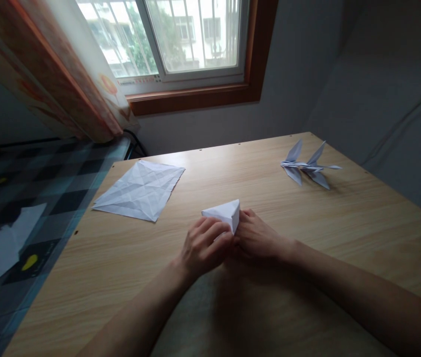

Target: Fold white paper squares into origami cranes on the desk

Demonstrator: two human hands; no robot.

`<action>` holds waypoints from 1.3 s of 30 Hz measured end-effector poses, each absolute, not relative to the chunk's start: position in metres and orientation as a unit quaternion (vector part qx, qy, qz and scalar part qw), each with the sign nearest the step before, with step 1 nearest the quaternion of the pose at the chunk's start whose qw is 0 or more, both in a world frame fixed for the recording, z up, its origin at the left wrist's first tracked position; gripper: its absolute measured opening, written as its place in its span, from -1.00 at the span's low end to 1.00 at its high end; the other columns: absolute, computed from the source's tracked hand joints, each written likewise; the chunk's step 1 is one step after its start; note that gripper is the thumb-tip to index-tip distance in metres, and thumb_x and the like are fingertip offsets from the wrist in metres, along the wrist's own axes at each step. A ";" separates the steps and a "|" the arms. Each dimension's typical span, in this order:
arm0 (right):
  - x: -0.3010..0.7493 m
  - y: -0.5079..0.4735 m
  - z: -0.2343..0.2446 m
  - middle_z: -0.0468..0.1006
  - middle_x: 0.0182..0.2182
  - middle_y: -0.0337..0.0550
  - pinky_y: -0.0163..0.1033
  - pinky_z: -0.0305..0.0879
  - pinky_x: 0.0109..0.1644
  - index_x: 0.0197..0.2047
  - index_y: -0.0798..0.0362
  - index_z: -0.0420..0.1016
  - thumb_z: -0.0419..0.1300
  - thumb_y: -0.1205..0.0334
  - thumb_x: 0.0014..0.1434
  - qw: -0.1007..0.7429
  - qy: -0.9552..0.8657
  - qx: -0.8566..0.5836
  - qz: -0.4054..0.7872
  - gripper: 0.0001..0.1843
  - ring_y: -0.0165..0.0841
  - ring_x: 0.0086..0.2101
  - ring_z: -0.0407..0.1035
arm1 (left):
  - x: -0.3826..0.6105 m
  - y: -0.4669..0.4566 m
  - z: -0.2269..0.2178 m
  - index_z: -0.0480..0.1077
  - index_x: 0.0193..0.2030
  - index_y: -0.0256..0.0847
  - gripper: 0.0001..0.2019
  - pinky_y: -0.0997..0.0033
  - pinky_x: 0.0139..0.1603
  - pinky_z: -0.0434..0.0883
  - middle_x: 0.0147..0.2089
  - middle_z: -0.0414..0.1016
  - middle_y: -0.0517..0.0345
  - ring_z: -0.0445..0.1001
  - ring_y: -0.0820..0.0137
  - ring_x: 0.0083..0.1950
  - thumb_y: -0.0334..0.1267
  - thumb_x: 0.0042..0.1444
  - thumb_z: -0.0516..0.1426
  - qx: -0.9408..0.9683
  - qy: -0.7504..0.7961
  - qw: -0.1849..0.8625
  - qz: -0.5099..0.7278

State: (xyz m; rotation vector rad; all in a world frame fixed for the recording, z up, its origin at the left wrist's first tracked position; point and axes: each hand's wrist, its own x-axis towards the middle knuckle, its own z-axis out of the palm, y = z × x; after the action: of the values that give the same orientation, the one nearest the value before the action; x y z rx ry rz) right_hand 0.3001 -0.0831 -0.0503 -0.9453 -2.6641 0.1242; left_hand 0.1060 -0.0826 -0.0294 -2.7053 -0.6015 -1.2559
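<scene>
A piece of folded white paper (222, 211) stands partly raised just above the middle of the wooden table, with flat faces and a pointed top corner. My left hand (207, 244) is closed on its near left side, fingers curled over the lower edge. My right hand (257, 235) grips it from the right, its fingers bent and partly hidden behind the paper and my left hand. The lower part of the paper is covered by my fingers.
A creased square sheet of paper (141, 191) lies flat at the table's (329, 297) far left. Toward the far right rests a folded paper figure (307, 165) with several pointed wings. Left of the table, loose white paper (5, 248) lies on a checked cloth (57, 171).
</scene>
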 end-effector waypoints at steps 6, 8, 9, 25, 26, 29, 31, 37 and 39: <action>0.303 -0.084 -0.050 0.42 0.09 0.19 0.09 0.22 0.03 0.13 0.14 0.34 0.07 -0.05 0.28 0.168 -0.928 -0.329 0.044 -0.49 -0.02 0.05 0.23 | 0.092 -0.075 -0.027 0.21 0.17 -0.13 -0.47 0.00 0.04 0.37 0.17 0.30 -0.23 0.33 0.04 0.15 0.15 0.19 0.07 -0.890 -0.187 0.063 -0.411; 0.304 -0.085 -0.051 0.46 0.06 0.17 0.08 0.20 0.05 0.11 0.12 0.37 0.08 -0.04 0.28 0.173 -0.928 -0.328 0.047 -0.52 -0.02 0.04 0.27 | 0.092 -0.073 -0.026 0.19 0.21 -0.17 -0.38 0.02 0.00 0.36 0.06 0.38 -0.20 0.38 0.06 0.05 0.18 0.14 0.11 -0.885 -0.241 0.053 -0.395; 0.304 -0.085 -0.052 0.49 0.03 0.13 0.08 0.18 0.08 0.10 0.10 0.39 0.07 -0.01 0.28 0.176 -0.928 -0.324 0.051 -0.56 -0.03 0.03 0.29 | 0.094 -0.073 -0.025 0.20 0.20 -0.20 -0.36 0.07 -0.05 0.37 -0.05 0.43 -0.14 0.41 0.11 -0.05 0.18 0.12 0.13 -0.879 -0.271 0.046 -0.391; 0.303 -0.088 -0.058 0.61 -0.23 0.03 -0.02 0.26 0.01 -0.13 0.07 0.50 0.11 0.10 0.28 0.219 -0.924 -0.313 0.030 -0.75 -0.14 -0.12 0.41 | 0.103 -0.089 -0.019 0.28 0.23 -0.25 -0.59 0.35 -0.44 0.17 -0.55 0.22 0.28 0.26 0.43 -0.51 -0.43 0.25 0.05 -0.891 -0.208 0.189 -0.356; 0.303 -0.088 -0.057 0.60 -0.18 0.04 -0.03 0.28 0.00 -0.07 0.08 0.48 0.10 0.11 0.29 0.226 -0.923 -0.309 0.027 -0.74 -0.14 -0.09 0.41 | 0.102 -0.089 -0.020 0.28 0.23 -0.26 -0.59 0.36 -0.43 0.18 -0.55 0.21 0.28 0.25 0.43 -0.51 -0.43 0.25 0.05 -0.884 -0.215 0.184 -0.371; 0.303 -0.088 -0.052 0.55 -0.03 0.06 -0.06 0.33 0.00 0.02 0.09 0.43 0.09 0.17 0.30 0.239 -0.922 -0.305 0.031 -0.72 -0.16 -0.01 0.40 | 0.101 -0.084 -0.026 0.23 0.27 -0.23 -0.55 0.39 -0.40 0.23 -0.50 0.26 0.25 0.25 0.43 -0.48 -0.42 0.23 0.04 -0.857 -0.248 0.154 -0.424; 0.303 -0.087 -0.049 0.53 0.00 0.06 -0.07 0.35 0.02 0.01 0.11 0.42 0.08 0.23 0.30 0.245 -0.920 -0.305 0.036 -0.75 -0.17 -0.01 0.40 | 0.098 -0.079 -0.029 0.19 0.28 -0.16 -0.51 0.39 -0.35 0.28 -0.40 0.32 0.19 0.28 0.42 -0.42 -0.44 0.20 0.06 -0.836 -0.257 0.146 -0.462; 0.302 -0.085 -0.051 0.55 -0.23 0.00 -0.17 0.40 -0.11 -0.17 0.14 0.43 -0.03 0.39 0.35 0.275 -0.904 -0.324 0.053 -0.79 -0.28 -0.21 0.45 | 0.086 -0.071 -0.022 0.43 -0.03 0.02 -0.54 0.19 0.00 0.38 0.05 0.32 0.04 0.32 0.20 0.09 -0.62 0.02 0.15 -0.852 -0.211 0.226 -0.422; 0.303 -0.084 -0.055 0.54 -0.25 0.00 -0.18 0.40 -0.14 -0.17 0.13 0.43 -0.04 0.37 0.36 0.278 -0.897 -0.339 0.050 -0.78 -0.28 -0.23 0.44 | 0.084 -0.071 -0.018 0.44 -0.08 -0.03 -0.64 0.09 0.09 0.35 0.09 0.36 0.05 0.28 0.14 0.18 -0.54 0.03 0.16 -0.879 -0.177 0.229 -0.380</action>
State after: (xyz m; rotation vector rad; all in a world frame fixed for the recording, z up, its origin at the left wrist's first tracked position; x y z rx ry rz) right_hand 0.3030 -0.0844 -0.0549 -0.9095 -2.4080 0.1342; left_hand 0.0837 -0.0714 -0.0179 -2.4189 -0.4873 -1.0460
